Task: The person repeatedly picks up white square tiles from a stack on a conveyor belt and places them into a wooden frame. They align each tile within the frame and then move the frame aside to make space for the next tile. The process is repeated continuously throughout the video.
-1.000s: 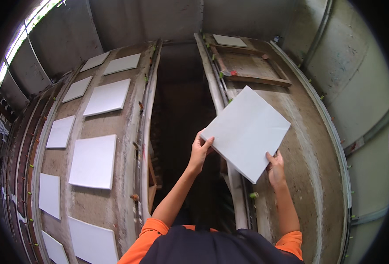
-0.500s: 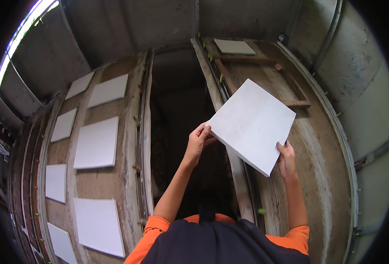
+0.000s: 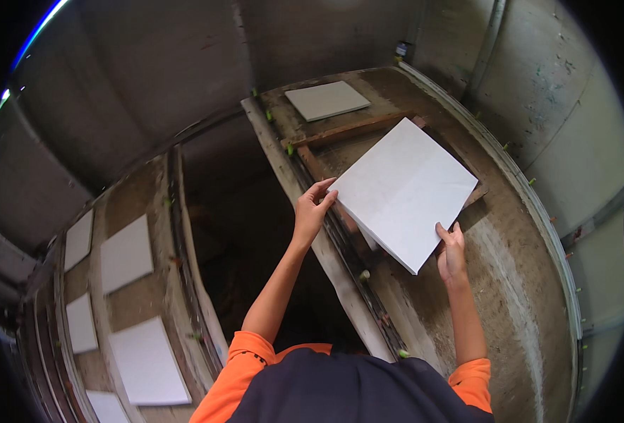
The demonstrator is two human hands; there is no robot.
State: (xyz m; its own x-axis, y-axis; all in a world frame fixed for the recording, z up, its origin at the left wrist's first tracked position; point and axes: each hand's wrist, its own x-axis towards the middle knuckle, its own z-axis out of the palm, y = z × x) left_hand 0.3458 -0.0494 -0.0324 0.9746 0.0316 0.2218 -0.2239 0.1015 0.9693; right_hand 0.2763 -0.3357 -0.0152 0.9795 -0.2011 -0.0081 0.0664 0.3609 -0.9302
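A square white panel (image 3: 409,192), perhaps a stretched canvas, is held tilted over the right-hand bench. My left hand (image 3: 314,204) pinches its left corner, thumb on top and fingers beneath. At the near right edge, my right hand (image 3: 451,252) grips it with the thumb on the upper face and the fingers mostly hidden below. Partly under the panel lies a brown wooden frame (image 3: 358,132) on the bench. Beyond that frame, another white panel (image 3: 327,101) rests flat.
The right bench (image 3: 481,310) has a brown, stained top and a raised metal edge strip (image 3: 492,141). Across a dark gap (image 3: 255,275), a left bench (image 3: 132,310) carries several white panels (image 3: 149,361). Grey walls (image 3: 149,63) stand close behind.
My view has turned to the right, so the left bench has slid toward the lower left. The panel, still in both hands, is now above the wooden frame.
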